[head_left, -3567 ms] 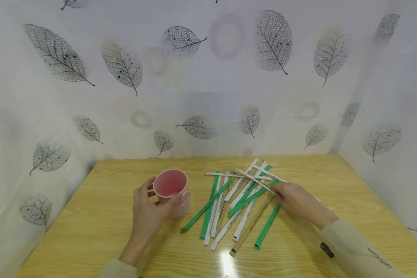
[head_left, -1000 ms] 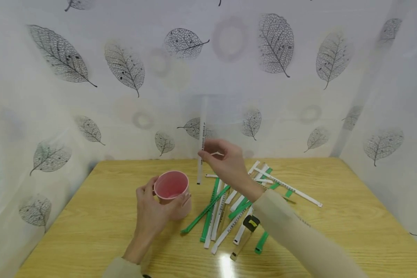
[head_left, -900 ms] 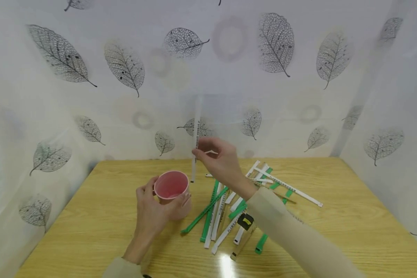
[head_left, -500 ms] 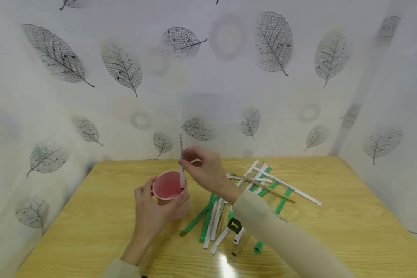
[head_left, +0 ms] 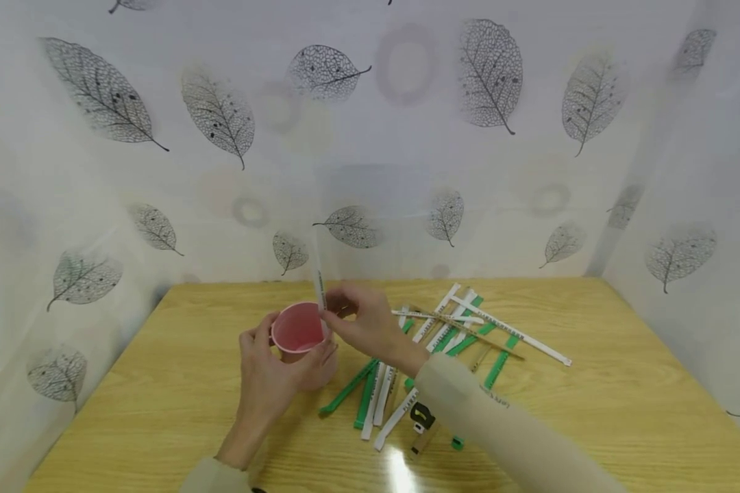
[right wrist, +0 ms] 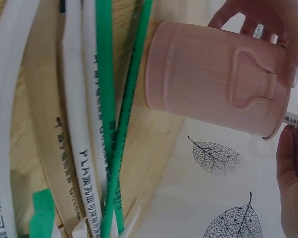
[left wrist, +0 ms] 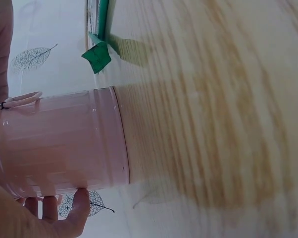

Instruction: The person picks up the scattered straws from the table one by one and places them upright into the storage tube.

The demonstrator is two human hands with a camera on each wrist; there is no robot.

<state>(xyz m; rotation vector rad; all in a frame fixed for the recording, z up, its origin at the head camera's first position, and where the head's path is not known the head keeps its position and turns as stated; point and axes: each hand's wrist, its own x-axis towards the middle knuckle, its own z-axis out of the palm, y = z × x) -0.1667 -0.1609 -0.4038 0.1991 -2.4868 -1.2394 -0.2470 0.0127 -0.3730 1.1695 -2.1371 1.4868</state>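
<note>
My left hand (head_left: 271,376) grips a pink cup (head_left: 314,373) standing upright on the table, fingers around its far left side and thumb at the right of its rim. In the right wrist view the side of the cup (right wrist: 208,79) shows a looped handle. My right hand (head_left: 366,325) pinches a white paper-wrapped drinking straw (head_left: 320,287) at the cup's right rim. The straw is nearly upright, its lower end inside the cup and its upper part above my fingers. Right of the cup lies a loose pile of wrapped straws (head_left: 401,411), white, green and brown, partly hidden by my right arm.
The wooden table (head_left: 160,397) reaches back to a pale curtain (head_left: 370,137) printed with leaf shapes. One white straw (head_left: 543,349) sticks out at the pile's right side. A green straw (head_left: 345,400) ends close to the cup's base.
My right hand has taken a white straw from the pile, raised it upright, carried it left to the cup and lowered its end inside. My left hand has stayed on the cup.
</note>
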